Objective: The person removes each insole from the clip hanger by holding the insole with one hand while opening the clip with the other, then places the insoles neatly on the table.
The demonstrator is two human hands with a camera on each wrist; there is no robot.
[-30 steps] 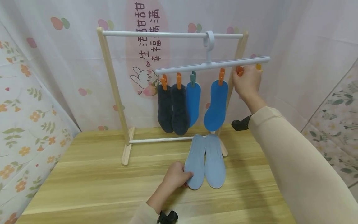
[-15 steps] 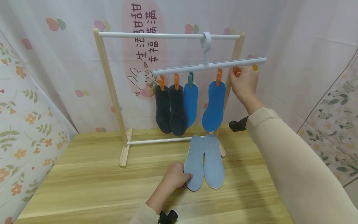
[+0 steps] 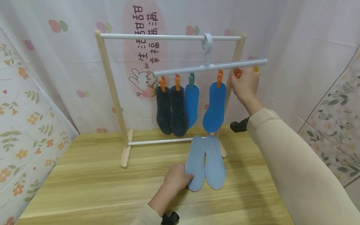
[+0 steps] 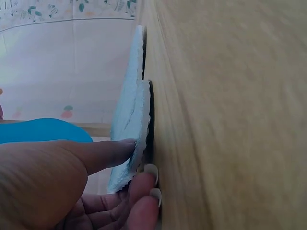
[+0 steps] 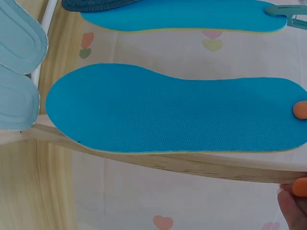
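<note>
My left hand (image 3: 175,178) pinches the near edge of a pale grey-blue insole (image 3: 195,159), thumb on top and fingertips at its underside in the left wrist view. A matching insole (image 3: 215,165) lies beside it on the table. At the right end of a white hanger (image 3: 191,68), my right hand (image 3: 247,82) grips an orange clothespin (image 3: 237,72); its fingers show only partly in the right wrist view. A yellow clothespin (image 3: 256,69) is just above that hand. To its left hangs a bright blue insole (image 5: 177,115) from another orange clothespin (image 3: 220,78).
The tilted hanger hooks onto the top rail (image 3: 152,37) of a wooden-ended rack (image 3: 110,81). Two dark insoles (image 3: 178,111) and a second blue insole (image 3: 192,103) also hang from it by clothespins. The rack's lower rail (image 3: 160,142) runs behind the pale insoles.
The head view has shifted slightly. Both hands keep their holds, and the hanger and insoles stay where they were.
</note>
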